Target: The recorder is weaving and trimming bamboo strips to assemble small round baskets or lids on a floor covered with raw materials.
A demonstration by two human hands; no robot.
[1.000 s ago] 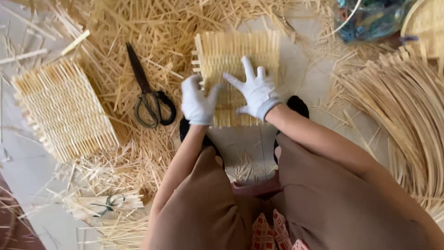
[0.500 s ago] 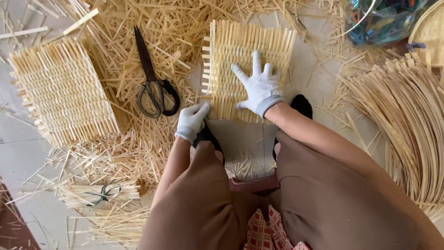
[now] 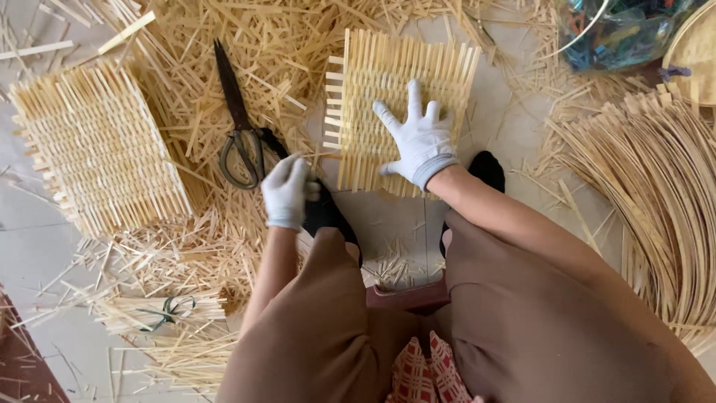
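Single head-worn view, looking steeply down over the wearer's brown-clad knees (image 3: pixel 477 313) at a pale tiled floor (image 3: pixel 388 216). Close range, arm's length from the ground. Frame spans from the woven straw mat (image 3: pixel 97 149) at left to the curved bundle of long straw strips (image 3: pixel 656 194) at right.

Right hand (image 3: pixel 419 143), in a white glove, lies flat on a pale woven bamboo-strip mat (image 3: pixel 399 89); gloved left hand (image 3: pixel 287 191) hovers beside dark metal scissors (image 3: pixel 240 123) on the straw-littered floor (image 3: pixel 388 220).
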